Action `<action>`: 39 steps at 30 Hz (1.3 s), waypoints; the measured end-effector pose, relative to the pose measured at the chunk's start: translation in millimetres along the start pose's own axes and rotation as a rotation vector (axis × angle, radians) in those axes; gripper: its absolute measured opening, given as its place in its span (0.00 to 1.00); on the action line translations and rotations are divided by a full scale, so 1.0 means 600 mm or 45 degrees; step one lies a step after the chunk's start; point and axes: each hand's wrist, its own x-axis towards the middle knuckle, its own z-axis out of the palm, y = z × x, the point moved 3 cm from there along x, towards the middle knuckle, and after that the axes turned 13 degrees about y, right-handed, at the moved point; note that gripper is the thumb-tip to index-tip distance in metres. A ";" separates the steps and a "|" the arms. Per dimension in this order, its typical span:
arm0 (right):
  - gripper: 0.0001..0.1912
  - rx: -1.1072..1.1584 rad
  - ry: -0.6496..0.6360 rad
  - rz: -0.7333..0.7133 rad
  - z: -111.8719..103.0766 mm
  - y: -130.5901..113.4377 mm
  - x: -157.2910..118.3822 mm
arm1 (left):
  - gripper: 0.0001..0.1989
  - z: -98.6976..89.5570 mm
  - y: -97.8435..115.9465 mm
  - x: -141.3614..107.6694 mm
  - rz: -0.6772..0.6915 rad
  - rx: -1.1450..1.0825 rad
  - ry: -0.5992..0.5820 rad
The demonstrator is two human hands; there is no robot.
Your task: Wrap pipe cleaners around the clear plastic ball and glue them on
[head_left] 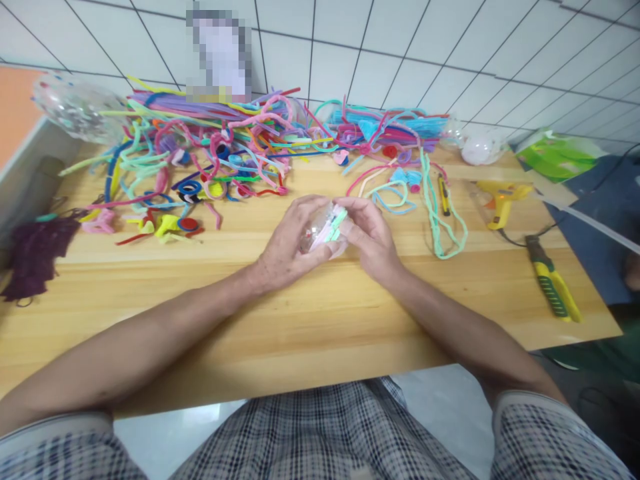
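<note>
Both hands meet above the middle of the wooden table (300, 320). My left hand (293, 243) is wrapped round a clear, see-through ball (311, 235) with small coloured bits showing in it. On the ball's right side lies a strip of pale green and pink fuzzy stems (333, 225). My right hand (370, 237) presses this strip with its thumb, its fingers curled round the far side. Where the strip touches the ball is partly hidden by the fingers.
Tangled coloured fuzzy stems (215, 150) spread along the back. At the right are looped mint stems (435, 220), a yellow cutter (443, 195), a yellow glue gun (503, 200) and green-yellow pliers (553, 280). Clear balloons (75, 107) and a dark purple cloth (37, 257) are at the left.
</note>
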 end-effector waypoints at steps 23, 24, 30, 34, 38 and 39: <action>0.24 -0.059 -0.009 0.003 0.004 -0.014 -0.006 | 0.33 0.009 -0.013 -0.004 0.055 0.111 0.032; 0.24 -0.060 -0.007 0.000 0.005 -0.015 -0.006 | 0.33 0.010 -0.013 -0.005 0.064 0.109 0.032; 0.19 -0.045 -0.003 -0.015 0.007 -0.018 -0.008 | 0.33 0.011 -0.010 -0.006 0.130 0.095 0.056; 0.19 -0.047 0.000 -0.013 0.008 -0.017 -0.009 | 0.34 0.011 -0.011 -0.007 0.082 0.112 0.008; 0.19 -0.051 -0.008 -0.022 0.008 -0.014 -0.009 | 0.34 0.010 -0.013 -0.007 0.062 0.122 0.005; 0.19 -0.054 -0.010 -0.026 0.008 -0.014 -0.009 | 0.34 0.010 -0.013 -0.007 0.063 0.126 0.012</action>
